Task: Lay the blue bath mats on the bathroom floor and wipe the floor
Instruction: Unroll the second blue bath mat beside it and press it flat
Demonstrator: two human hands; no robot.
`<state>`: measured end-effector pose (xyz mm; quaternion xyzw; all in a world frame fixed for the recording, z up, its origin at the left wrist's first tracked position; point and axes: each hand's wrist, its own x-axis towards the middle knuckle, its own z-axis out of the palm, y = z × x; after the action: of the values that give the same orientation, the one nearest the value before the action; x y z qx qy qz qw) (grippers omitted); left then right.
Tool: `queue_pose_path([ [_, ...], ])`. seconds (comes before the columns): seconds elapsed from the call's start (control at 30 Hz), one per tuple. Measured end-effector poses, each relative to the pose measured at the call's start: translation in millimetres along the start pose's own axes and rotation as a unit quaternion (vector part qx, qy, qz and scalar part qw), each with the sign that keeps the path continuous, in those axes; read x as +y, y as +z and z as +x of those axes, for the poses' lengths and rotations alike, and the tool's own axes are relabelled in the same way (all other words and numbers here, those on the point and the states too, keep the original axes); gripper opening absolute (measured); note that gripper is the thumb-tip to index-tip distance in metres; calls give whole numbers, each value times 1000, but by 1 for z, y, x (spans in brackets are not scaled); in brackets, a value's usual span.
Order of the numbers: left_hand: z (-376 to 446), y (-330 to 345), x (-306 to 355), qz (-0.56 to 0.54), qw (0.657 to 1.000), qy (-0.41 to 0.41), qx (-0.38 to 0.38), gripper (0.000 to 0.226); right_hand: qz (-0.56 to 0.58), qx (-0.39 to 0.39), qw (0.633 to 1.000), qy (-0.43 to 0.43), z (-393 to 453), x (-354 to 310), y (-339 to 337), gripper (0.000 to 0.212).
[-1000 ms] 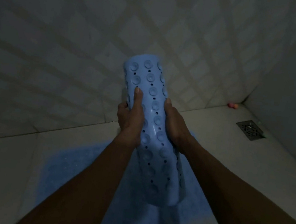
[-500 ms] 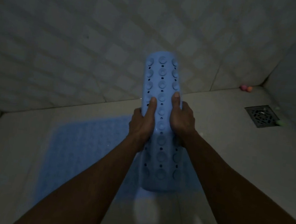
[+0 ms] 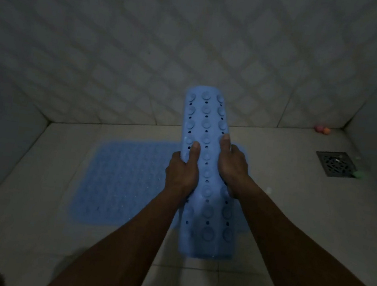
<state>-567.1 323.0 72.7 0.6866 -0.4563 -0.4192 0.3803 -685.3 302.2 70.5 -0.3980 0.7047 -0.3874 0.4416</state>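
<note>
I hold a rolled blue bath mat (image 3: 206, 118) upright in front of me, its suction cups and holes facing out. My left hand (image 3: 182, 169) grips its left side and my right hand (image 3: 233, 165) grips its right side, thumbs on the front. A second blue bath mat (image 3: 124, 182) lies flat on the pale tiled floor (image 3: 288, 160) below and to the left, partly hidden by the roll and my arms.
A tiled wall (image 3: 146, 53) runs behind the mats and another wall closes the right side. A square metal floor drain (image 3: 335, 163) sits at the right with a small green thing beside it. Two small pink and orange objects (image 3: 322, 129) lie in the far corner.
The view has tilted down and shifted, so more floor and the flat mat show. The rolled mat stays in both hands, now lower over the flat mat's right edge.
</note>
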Motion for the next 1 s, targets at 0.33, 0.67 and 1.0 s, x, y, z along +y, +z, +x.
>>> queue_pose_path([
  [0.33,-34,-58,-57,-50,998,-19,-28,69,-70,61,996,-7,-86,10,43,67],
  [0.67,-67,-26,-102,-57,996,-52,-42,72,-141,89,986,20,-112,55,27,74],
  [1.0,-152,48,-183,-65,984,-147,-76,66,-98,40,991,76,-131,205,-15,70],
])
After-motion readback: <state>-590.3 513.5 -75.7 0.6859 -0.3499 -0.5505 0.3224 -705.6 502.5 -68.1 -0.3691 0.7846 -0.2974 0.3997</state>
